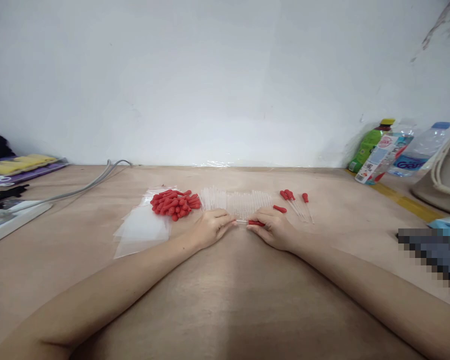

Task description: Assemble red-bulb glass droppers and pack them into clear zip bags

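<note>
Between my hands lies a thin clear glass dropper tube (242,221), level above the wooden table. My left hand (213,227) pinches its left end. My right hand (272,229) is closed around a red rubber bulb (256,223) at the tube's right end; whether the tube sits inside the bulb is hidden by my fingers. Just beyond my hands, many loose clear tubes (236,201) lie side by side. A heap of red rubber bulbs (175,204) is to the left. One loose red bulb (280,209) rests by my right hand, and several droppers with bulbs fitted (294,204) lie farther right.
Clear plastic bags (142,227) lie under and before the bulb heap. A grey cable (93,182) crosses the left side. Bottles (371,145), a carton (382,159) and a beige bag (444,175) stand at the right, with a blurred-out dark object (435,255) nearer. A white wall (225,90) closes the back.
</note>
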`<control>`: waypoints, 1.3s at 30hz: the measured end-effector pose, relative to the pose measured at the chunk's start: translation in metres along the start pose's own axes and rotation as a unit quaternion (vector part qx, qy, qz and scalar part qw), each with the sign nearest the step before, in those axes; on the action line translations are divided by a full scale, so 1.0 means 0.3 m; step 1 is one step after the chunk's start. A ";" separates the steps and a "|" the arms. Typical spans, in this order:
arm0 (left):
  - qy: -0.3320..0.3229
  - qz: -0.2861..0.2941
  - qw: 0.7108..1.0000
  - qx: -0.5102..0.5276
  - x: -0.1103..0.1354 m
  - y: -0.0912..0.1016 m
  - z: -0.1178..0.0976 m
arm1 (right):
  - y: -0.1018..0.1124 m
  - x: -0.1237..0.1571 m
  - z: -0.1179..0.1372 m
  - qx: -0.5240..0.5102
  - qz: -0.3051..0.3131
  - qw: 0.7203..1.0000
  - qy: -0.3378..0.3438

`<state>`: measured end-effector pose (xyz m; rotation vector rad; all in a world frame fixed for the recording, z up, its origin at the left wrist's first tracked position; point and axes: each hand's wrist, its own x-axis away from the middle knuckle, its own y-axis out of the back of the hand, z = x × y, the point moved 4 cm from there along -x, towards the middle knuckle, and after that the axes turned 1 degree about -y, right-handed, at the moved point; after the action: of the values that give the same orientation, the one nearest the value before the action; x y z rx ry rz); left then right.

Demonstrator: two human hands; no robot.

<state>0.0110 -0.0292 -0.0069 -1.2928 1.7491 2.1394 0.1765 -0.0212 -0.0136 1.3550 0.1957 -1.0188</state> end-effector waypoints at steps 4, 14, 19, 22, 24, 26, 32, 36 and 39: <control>-0.007 -0.001 1.000 0.004 -0.005 -0.002 -0.007 | -0.004 -0.003 0.007 0.012 0.003 1.000 0.009; -0.002 0.010 1.000 0.004 -0.005 0.001 -0.009 | -0.015 -0.010 0.004 0.024 0.004 1.000 0.014; 0.030 0.011 0.999 0.016 0.004 0.007 -0.003 | 0.001 -0.009 -0.009 -0.006 -0.015 1.000 -0.026; 0.041 0.011 0.999 0.025 0.007 0.004 0.003 | 0.013 -0.001 -0.015 -0.037 -0.027 0.996 -0.080; 0.036 0.015 0.999 0.027 0.008 0.000 0.005 | 0.012 0.003 -0.013 -0.052 -0.023 0.994 -0.089; 0.028 0.016 0.999 0.025 0.008 -0.002 0.004 | 0.006 0.004 -0.008 -0.058 -0.019 0.995 -0.083; 0.019 0.001 1.000 0.012 0.001 0.000 0.000 | -0.006 -0.003 -0.007 -0.071 -0.024 0.995 -0.060; 0.038 0.004 0.999 0.031 -0.003 0.000 0.007 | 0.005 -0.008 -0.016 -0.100 -0.027 0.991 -0.082; 0.058 0.005 0.997 0.048 -0.007 0.004 0.010 | 0.009 -0.011 -0.029 -0.149 -0.034 0.980 -0.127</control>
<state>0.0101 -0.0262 -0.0046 -1.4115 1.8821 1.9945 0.1801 -0.0123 -0.0120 0.9437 0.1959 -1.1593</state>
